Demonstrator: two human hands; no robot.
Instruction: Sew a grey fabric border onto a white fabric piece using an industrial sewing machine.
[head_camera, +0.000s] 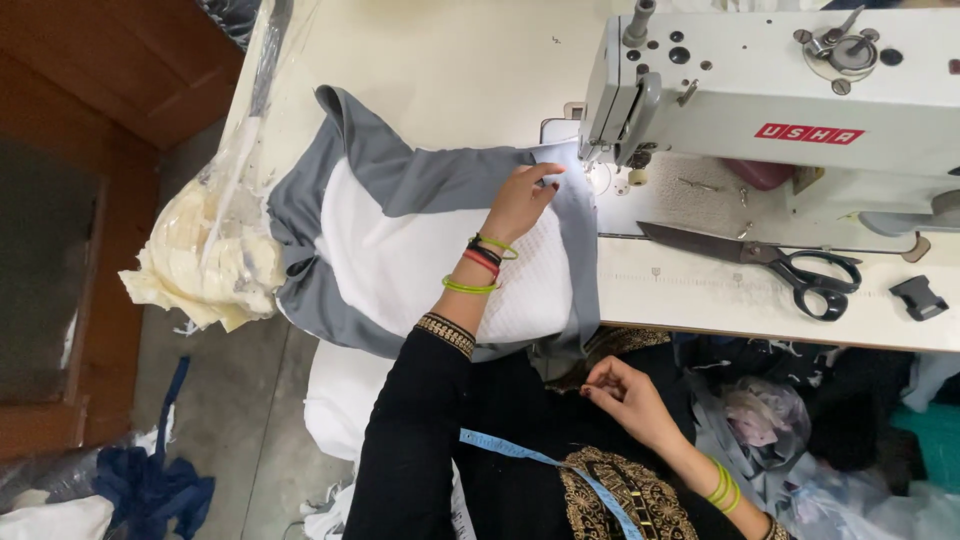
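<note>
Overhead view of a sewing station; the left hand (520, 203) lies flat on a grey-and-white garment piece (420, 250), fingers (545, 175) extended and open, their tips pressing the grey border just beside the needle area of the white sewing machine (770, 90), which stands at 1 o'clock from the hand; the wrist carries green, red and black bangles (482, 262), and the sleeve is black with a gold-embroidered cuff. The garment piece spreads over the left part of the pale counter (450, 60), its near edge hanging over the counter's front toward the lap; the white quilted panel sits at centre, framed by grey bands. The right hand (625, 393) rests low over the lap, at 5 o'clock from the left hand, fingers loosely curled with thumb and forefinger pinched together; whether they grip anything cannot be told. Black-handled scissors (760, 260) lie on the counter at 3 o'clock from the garment piece, well apart from both hands; a small black buckle (918, 297) lies just beyond them. A blue measuring tape (540, 465) crosses the black clothing; a bundle of cream fabric in clear plastic (210, 250) hangs at the counter's left edge, at 9 o'clock.
</note>
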